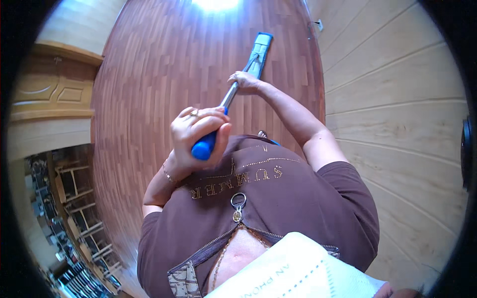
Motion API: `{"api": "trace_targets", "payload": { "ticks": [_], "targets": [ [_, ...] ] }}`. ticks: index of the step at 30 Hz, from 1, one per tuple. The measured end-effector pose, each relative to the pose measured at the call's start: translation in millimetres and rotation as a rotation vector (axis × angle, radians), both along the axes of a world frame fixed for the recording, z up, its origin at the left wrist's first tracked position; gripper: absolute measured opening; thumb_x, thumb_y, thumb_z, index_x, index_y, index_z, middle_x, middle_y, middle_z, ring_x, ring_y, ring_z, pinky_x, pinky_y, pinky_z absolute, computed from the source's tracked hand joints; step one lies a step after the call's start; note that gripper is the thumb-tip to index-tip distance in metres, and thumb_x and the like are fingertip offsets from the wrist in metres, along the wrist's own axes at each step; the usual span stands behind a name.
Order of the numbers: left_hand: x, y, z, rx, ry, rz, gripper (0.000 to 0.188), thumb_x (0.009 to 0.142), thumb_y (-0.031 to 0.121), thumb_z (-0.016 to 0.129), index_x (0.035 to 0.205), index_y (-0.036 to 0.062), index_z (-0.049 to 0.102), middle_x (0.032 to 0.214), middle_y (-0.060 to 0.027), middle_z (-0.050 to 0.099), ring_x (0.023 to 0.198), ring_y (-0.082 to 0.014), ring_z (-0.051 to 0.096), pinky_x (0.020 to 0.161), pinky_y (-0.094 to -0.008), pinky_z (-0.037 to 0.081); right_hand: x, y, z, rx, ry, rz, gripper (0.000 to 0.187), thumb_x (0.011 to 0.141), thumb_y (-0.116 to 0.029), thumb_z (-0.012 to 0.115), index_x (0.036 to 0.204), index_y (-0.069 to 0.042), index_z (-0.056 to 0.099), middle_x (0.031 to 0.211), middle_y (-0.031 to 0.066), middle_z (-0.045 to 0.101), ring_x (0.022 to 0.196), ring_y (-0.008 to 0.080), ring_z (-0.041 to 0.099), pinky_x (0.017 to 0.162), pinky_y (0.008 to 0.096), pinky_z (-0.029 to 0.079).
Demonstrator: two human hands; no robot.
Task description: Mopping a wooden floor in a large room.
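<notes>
A flat mop slants away from my chest, its pale blue-green head (260,53) resting on the wood-look floor ahead and a bit to the right. Near the top of its handle, my left hand (199,130) is wrapped round the blue grip (204,146), whose rounded end sticks out toward me. Farther down, the fingers of my right hand (245,83) close on the silver pole (230,94). My right arm is stretched out; the left one is bent close to my body.
A pale panelled wall (387,94) runs along the right, with a small socket and cord (318,24) far up. On the left stand a wooden door (54,89) and a wooden rack (82,213) beside shelves of assorted things. Bright light reflects off the far floor (216,22).
</notes>
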State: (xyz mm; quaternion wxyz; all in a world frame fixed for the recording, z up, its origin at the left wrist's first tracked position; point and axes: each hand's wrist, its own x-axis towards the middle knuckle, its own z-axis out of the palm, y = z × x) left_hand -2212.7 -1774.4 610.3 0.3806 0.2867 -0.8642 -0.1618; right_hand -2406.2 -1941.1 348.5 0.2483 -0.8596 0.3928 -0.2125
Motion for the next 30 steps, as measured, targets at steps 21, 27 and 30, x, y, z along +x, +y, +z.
{"api": "trace_targets", "payload": {
  "ticks": [21, 27, 30],
  "targets": [
    [-15.2, 68.1, 47.6, -0.169, -0.060, -0.080, 0.039, 0.075, 0.045, 0.078, 0.080, 0.0086, 0.066, 0.067, -0.0015, 0.065, 0.067, -0.0192, 0.068, 0.058, -0.0298, 0.045, 53.2, 89.4, 69.3, 0.121, 0.050, 0.300, 0.006, 0.064, -0.019, 0.065, 0.068, -0.016, 0.065, 0.072, 0.0096, 0.067, 0.072, 0.0345, 0.066, 0.063, 0.0464, 0.053],
    [-2.5, 9.4, 49.4, -0.110, -0.011, -0.296, 0.037, 0.076, 0.044, 0.078, 0.082, 0.0091, 0.065, 0.072, -0.0032, 0.067, 0.069, -0.0203, 0.068, 0.057, -0.0305, 0.045, 10.9, 66.5, 71.0, 0.043, 0.027, 0.032, 0.009, 0.065, -0.021, 0.066, 0.072, -0.016, 0.067, 0.078, 0.0108, 0.067, 0.082, 0.0330, 0.067, 0.069, 0.0471, 0.054],
    [-13.5, -37.2, 39.6, -0.071, 0.037, -0.363, 0.033, 0.075, 0.039, 0.078, 0.076, 0.0086, 0.065, 0.072, -0.0029, 0.066, 0.071, -0.0204, 0.068, 0.056, -0.0313, 0.047, -18.2, 39.4, 63.9, 0.037, 0.022, -0.135, 0.010, 0.067, -0.025, 0.067, 0.073, -0.016, 0.067, 0.080, 0.0105, 0.067, 0.085, 0.0313, 0.066, 0.071, 0.0459, 0.055]
  ]
}}
